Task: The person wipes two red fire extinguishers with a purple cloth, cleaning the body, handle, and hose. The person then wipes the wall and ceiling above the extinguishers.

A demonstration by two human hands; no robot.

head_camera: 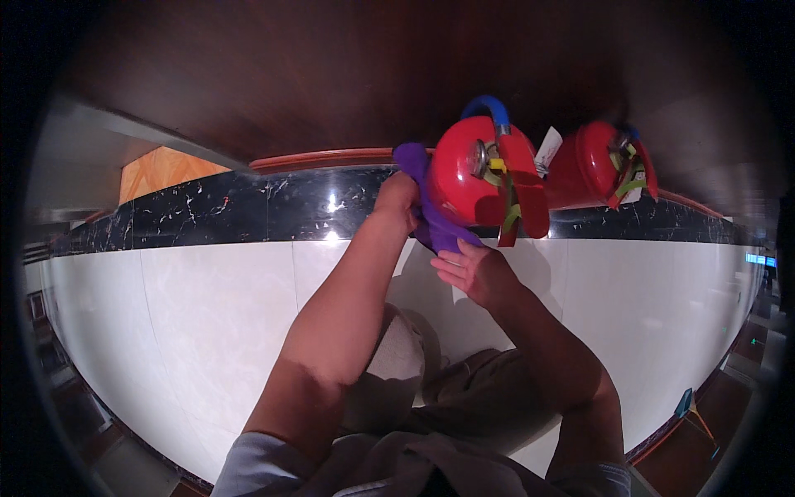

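Observation:
A purple cloth (444, 231) lies against the lower left side of a red fire extinguisher (463, 155), which has a blue hose, red levers and a yellow part at its valve. My left hand (399, 194) grips the cloth beside the cylinder; its fingers are partly hidden. My right hand (471, 268) touches the cloth's lower end with its thumb side, the other fingers spread apart. To the right stands a second red fire extinguisher (590, 158), with a white tag (548, 148) between the two.
A dark brown wood-like panel (310, 81) rises behind the extinguishers. Black veined stone edging (236, 208) borders the pale tiled floor (217, 304). At the lower right, a blue object (684, 402) with an orange rod stands by the far edge.

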